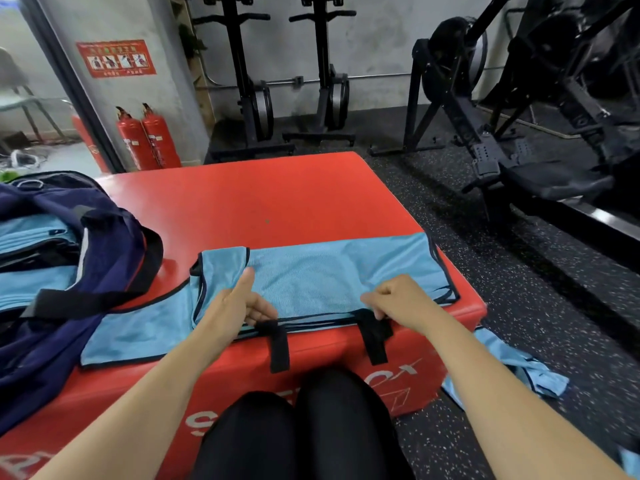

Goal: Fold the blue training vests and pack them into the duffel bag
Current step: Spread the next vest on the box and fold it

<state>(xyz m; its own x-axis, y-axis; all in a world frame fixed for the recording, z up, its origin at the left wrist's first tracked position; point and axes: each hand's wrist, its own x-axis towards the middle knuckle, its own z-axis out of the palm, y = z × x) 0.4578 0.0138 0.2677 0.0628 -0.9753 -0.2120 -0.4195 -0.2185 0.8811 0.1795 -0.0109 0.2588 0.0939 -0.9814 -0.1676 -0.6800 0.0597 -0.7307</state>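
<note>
Both the left hand (239, 303) and the right hand (398, 299) curl fingers tight on the vest's (329, 271) near edge, on the box (277, 188).

Light-blue, black-trimmed vest (332, 275) flat beside open navy duffel (104, 244)

Speckled floor (519, 306), grey wall (381, 46) (rowers (258, 112), seemingly).

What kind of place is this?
Probably a gym: black exercise machines stand at the back, the floor is speckled rubber matting, and the blue vest lies on a red padded jump box.
</note>
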